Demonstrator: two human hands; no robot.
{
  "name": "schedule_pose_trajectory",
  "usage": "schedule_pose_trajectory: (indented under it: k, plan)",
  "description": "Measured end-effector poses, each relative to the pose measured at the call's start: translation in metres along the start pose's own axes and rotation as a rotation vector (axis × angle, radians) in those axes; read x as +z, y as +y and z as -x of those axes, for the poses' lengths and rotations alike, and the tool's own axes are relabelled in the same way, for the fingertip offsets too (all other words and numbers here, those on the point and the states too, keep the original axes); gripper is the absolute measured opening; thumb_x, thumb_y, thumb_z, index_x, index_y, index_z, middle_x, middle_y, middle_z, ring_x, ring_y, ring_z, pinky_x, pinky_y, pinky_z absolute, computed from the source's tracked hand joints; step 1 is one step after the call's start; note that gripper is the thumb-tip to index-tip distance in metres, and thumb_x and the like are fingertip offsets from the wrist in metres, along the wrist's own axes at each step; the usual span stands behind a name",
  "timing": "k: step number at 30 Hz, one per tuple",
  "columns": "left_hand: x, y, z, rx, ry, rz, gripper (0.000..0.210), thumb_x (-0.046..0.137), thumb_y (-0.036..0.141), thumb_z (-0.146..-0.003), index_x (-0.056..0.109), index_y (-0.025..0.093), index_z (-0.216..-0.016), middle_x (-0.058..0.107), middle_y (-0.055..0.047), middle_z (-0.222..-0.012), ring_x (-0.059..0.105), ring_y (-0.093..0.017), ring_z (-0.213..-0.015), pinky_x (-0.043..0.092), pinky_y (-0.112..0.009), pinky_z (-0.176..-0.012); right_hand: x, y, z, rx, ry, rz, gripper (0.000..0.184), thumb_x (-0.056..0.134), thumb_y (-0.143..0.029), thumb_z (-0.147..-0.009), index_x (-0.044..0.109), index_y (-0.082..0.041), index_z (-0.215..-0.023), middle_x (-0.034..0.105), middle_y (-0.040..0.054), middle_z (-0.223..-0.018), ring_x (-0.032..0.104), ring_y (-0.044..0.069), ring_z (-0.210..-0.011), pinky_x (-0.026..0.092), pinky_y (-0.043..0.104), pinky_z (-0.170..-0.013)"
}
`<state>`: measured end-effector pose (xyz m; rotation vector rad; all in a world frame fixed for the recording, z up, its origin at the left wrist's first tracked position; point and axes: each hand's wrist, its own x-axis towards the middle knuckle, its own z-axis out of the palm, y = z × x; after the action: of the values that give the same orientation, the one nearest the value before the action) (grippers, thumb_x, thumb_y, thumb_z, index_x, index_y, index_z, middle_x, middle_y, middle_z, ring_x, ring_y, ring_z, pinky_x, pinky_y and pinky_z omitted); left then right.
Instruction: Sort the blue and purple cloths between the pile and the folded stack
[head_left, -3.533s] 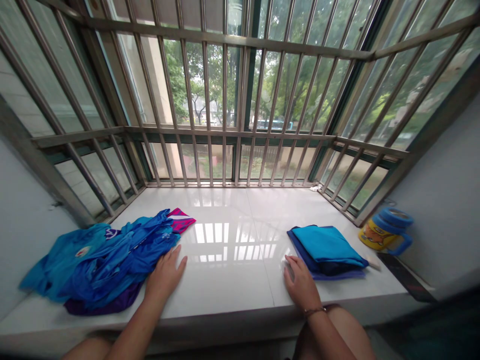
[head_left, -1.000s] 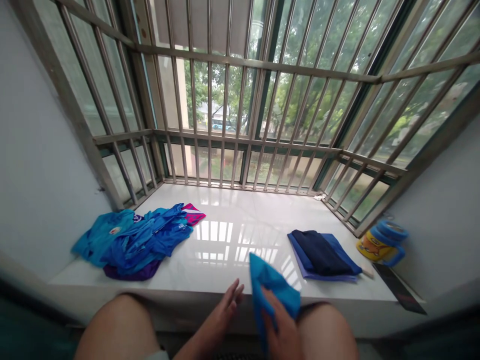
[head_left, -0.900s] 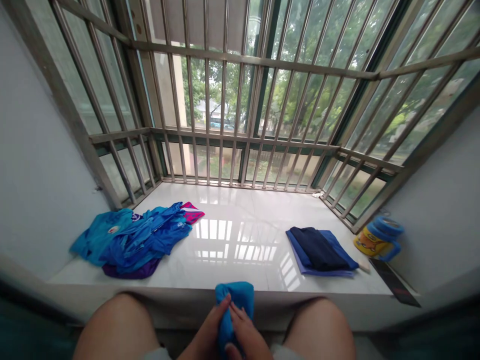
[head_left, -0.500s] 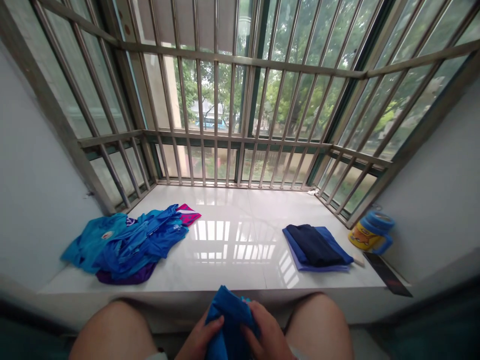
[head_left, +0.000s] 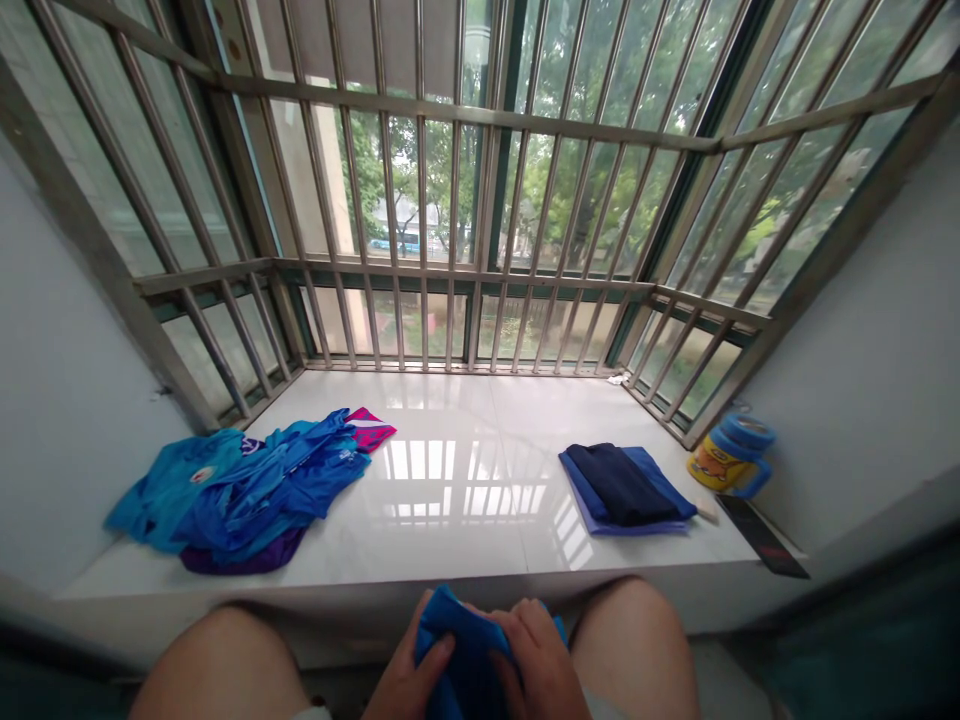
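A blue piece of clothing (head_left: 466, 650), partly bunched, is held low between my knees, in front of the sill's edge. My left hand (head_left: 411, 665) grips its left side, thumb on the near face. On the other side, my right hand (head_left: 544, 660) has its fingers curled over the cloth, and a bit of blue shows past its knuckles. The garment's lower part runs out of view, so its kind cannot be told. To the left on the sill lies a loose heap of blue clothes (head_left: 262, 490); to the right sits a stack of folded clothes (head_left: 626, 487), dark navy on top.
The glossy white window sill (head_left: 450, 545) spans the view, with metal bars (head_left: 450, 270) behind it. A yellow and blue mug (head_left: 731, 455) stands at the right wall, beside a flat black object (head_left: 763, 537). A pink patterned cloth (head_left: 373, 430) pokes out behind the heap.
My right hand has closed further over the top of the blue garment, whose upper edge is now folded lower. The view has shifted slightly; the heap and the stack lie as before.
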<state>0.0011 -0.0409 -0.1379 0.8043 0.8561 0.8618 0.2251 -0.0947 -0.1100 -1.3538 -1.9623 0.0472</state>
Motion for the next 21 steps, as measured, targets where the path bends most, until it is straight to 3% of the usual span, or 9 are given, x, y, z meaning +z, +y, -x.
schedule_pose_trajectory:
  k: [4, 9, 14, 18, 21]
  plan:
    - [0.003, -0.005, 0.000, 0.063, 0.039, -0.083, 0.059, 0.089, 0.065, -0.075, 0.079, 0.021, -0.112, 0.080, -0.013, -0.119, 0.072, -0.035, -0.117, 0.052, -0.044, -0.113, -0.005, 0.000, -0.003, -0.094, 0.050, 0.069, 0.033, 0.051, -0.044, -0.111, 0.071, -0.025, -0.129, 0.071, 0.0047, -0.092, 0.068, 0.020, -0.082, 0.057, 0.031, -0.075]
    - [0.013, 0.009, 0.011, 0.191, 0.144, -0.222, 0.049, 0.089, 0.057, -0.078, 0.079, 0.023, -0.111, 0.078, -0.011, -0.118, 0.070, -0.034, -0.116, 0.054, -0.036, -0.107, -0.012, -0.004, -0.006, -0.133, 0.128, 0.018, 0.034, 0.048, -0.036, -0.113, 0.066, -0.025, -0.140, 0.076, 0.0067, -0.102, 0.071, 0.020, -0.086, 0.060, 0.031, -0.077]
    - [0.021, 0.025, 0.015, 0.359, -0.052, -0.431, 0.039, 0.083, 0.058, -0.082, 0.075, 0.023, -0.100, 0.077, -0.010, -0.106, 0.069, -0.031, -0.101, 0.055, -0.036, -0.096, -0.029, -0.013, -0.009, -0.096, 0.145, -0.097, 0.025, 0.048, -0.034, -0.113, 0.069, -0.024, -0.120, 0.073, 0.0056, -0.095, 0.070, 0.019, -0.082, 0.060, 0.029, -0.075]
    - [0.017, 0.020, 0.010, 0.514, -0.091, -0.524, 0.031, 0.081, 0.049, -0.087, 0.064, 0.024, -0.089, 0.072, -0.007, -0.095, 0.065, -0.024, -0.088, 0.052, -0.031, -0.086, -0.048, -0.020, -0.020, -0.101, 0.136, -0.035, 0.023, 0.052, -0.032, -0.111, 0.069, -0.024, -0.124, 0.069, 0.0062, -0.093, 0.068, 0.019, -0.081, 0.058, 0.029, -0.072]
    - [0.012, 0.016, 0.005, 0.547, -0.165, -0.653, 0.022, 0.075, 0.044, -0.092, 0.068, 0.024, -0.096, 0.068, -0.005, -0.090, 0.062, -0.021, -0.083, 0.050, -0.029, -0.080, -0.059, -0.026, -0.032, -0.123, 0.089, 0.009, 0.022, 0.050, -0.029, -0.112, 0.069, -0.025, -0.123, 0.067, 0.0032, -0.083, 0.065, 0.018, -0.072, 0.053, 0.027, -0.064]
